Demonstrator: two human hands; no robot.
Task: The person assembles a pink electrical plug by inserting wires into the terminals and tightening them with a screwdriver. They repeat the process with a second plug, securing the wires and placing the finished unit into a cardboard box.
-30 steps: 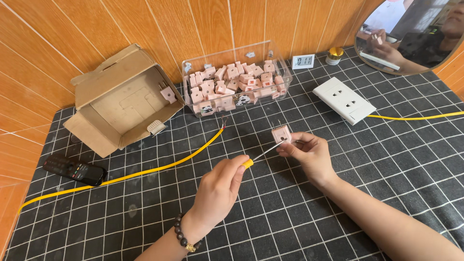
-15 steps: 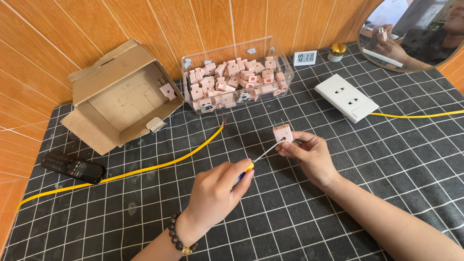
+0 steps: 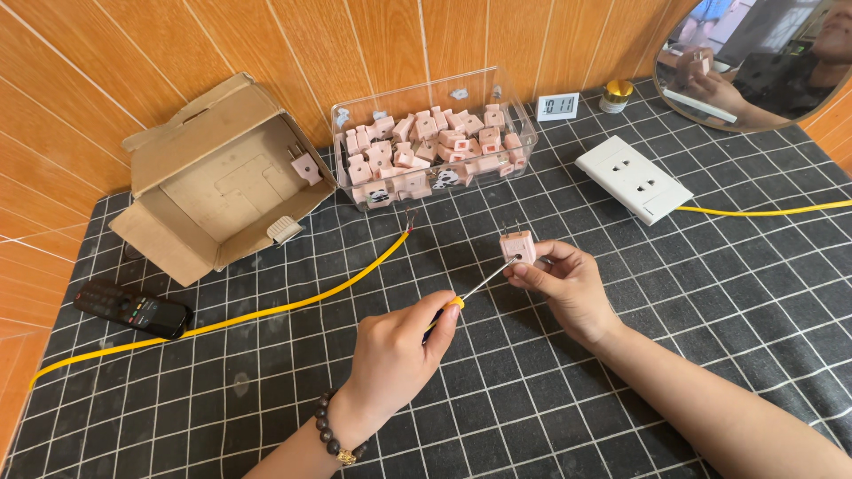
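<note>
My right hand (image 3: 565,286) holds a small pink plug (image 3: 517,245) with its metal prongs pointing up. My left hand (image 3: 397,353) grips a screwdriver (image 3: 479,285) with a yellow and black handle. Its thin metal shaft reaches up and right, and the tip touches the side of the pink plug. A yellow cable (image 3: 293,302) with bare wire ends lies on the black grid mat (image 3: 674,293) just beyond my hands.
A clear plastic box (image 3: 435,146) with several pink plugs stands at the back. An open cardboard box (image 3: 217,182) sits back left, a black remote (image 3: 131,308) at left. A white socket plate (image 3: 633,177) with a second yellow cable (image 3: 763,211) lies right, below a mirror (image 3: 754,58).
Both hands stay in nearly the same pose, with the screwdriver tip still at the pink plug. The view has shifted slightly.
</note>
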